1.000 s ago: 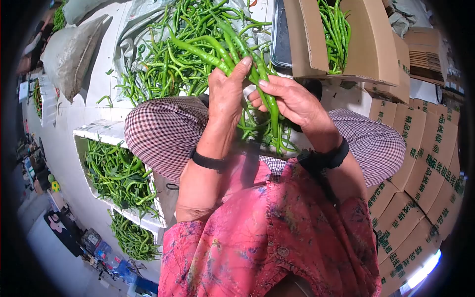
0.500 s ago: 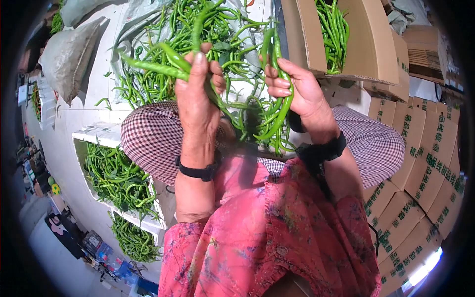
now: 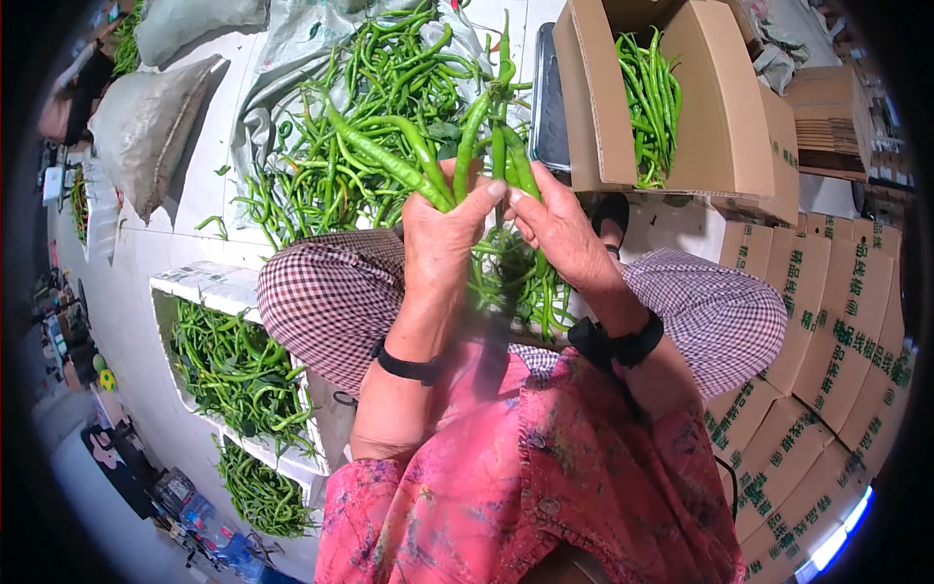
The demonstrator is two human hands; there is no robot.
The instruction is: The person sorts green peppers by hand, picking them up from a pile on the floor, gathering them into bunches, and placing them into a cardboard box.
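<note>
Several long green chili peppers (image 3: pixel 413 156) fan out from my left hand (image 3: pixel 443 234), whose fingers are wrapped round them. Close beside it, my right hand (image 3: pixel 564 224) is closed on more green chili peppers, their tips pointing up. The two thumbs nearly meet at the middle. Beyond the hands, a large heap of green chili peppers (image 3: pixel 379 92) is spread over a pale plastic sheet (image 3: pixel 255 122). More loose peppers (image 3: pixel 540 292) lie below the hands, between my knees. My palms and the lower ends of the held peppers are hidden.
An open cardboard box (image 3: pixel 725 107) with peppers inside stands at the upper right. White foam boxes (image 3: pixel 199 282) of peppers are at my left. A stuffed sack (image 3: pixel 156 131) lies at the upper left. Flattened printed cartons (image 3: pixel 817 321) cover the right side.
Both hands have come together and moved lower in view, each with peppers in it. The long curved pepper that hung below my right hand no longer shows there.
</note>
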